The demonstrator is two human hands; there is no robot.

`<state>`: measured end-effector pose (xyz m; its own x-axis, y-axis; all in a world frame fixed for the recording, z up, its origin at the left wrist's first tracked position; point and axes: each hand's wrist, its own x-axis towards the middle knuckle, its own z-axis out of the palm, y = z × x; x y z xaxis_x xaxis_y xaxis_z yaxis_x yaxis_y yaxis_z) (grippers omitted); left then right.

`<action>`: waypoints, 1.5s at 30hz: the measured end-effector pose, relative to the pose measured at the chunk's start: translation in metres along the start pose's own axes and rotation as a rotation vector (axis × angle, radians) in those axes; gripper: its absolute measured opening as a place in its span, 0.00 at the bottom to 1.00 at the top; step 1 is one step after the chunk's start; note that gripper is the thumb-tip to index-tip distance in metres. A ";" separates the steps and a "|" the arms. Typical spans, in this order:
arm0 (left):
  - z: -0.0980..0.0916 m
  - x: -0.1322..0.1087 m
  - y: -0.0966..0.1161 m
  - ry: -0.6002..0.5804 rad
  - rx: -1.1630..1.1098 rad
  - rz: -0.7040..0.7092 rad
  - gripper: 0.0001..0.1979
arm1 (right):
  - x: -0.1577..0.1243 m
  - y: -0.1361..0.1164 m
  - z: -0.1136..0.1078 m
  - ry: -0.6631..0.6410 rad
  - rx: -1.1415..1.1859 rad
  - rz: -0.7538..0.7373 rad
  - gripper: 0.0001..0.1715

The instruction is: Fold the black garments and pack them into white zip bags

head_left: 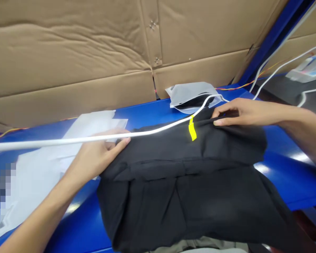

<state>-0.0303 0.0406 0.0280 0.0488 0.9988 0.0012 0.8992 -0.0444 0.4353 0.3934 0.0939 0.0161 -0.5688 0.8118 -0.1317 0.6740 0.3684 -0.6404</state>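
We have the soft black cloth garment [197,196] on the blue, glossy tabletop [140,114], its upper band lifted and spread between our two hands. Our left hand [96,151] pinches the band's left end, thumb on the near face and fingers tucked behind. Our right hand [239,111] grips the top edge farther along, thumb in front and fingertips partly lost behind the cloth.

We judge the fabric light, limp and smooth: it folds under little pull, may slide on the slick surface, and is unlikely to be fragile. The firmest hold for us should be the doubled band near its ends, clear of the narrow yellow tag [192,131] near the top edge.

A thin white cable [158,130] crosses in front of our left hand and the band; with the blur, we cannot tell whether it touches the cloth. White plastic sheets [39,175] lie to our left, and a translucent zip bag [193,94] sits just beyond the garment.
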 end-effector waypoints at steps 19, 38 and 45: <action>0.003 0.001 -0.006 -0.148 0.052 0.171 0.28 | -0.008 0.006 -0.004 -0.052 0.121 0.095 0.25; 0.006 -0.020 0.005 -0.253 0.093 0.995 0.30 | -0.005 -0.017 0.017 0.036 0.549 -0.080 0.16; 0.015 -0.021 0.012 -0.453 0.126 0.962 0.31 | -0.006 -0.037 0.048 -0.146 0.939 -0.232 0.27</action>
<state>-0.0138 0.0188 0.0196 0.8949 0.4433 -0.0511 0.4338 -0.8371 0.3332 0.3491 0.0536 0.0046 -0.7351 0.6776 0.0218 -0.0753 -0.0497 -0.9959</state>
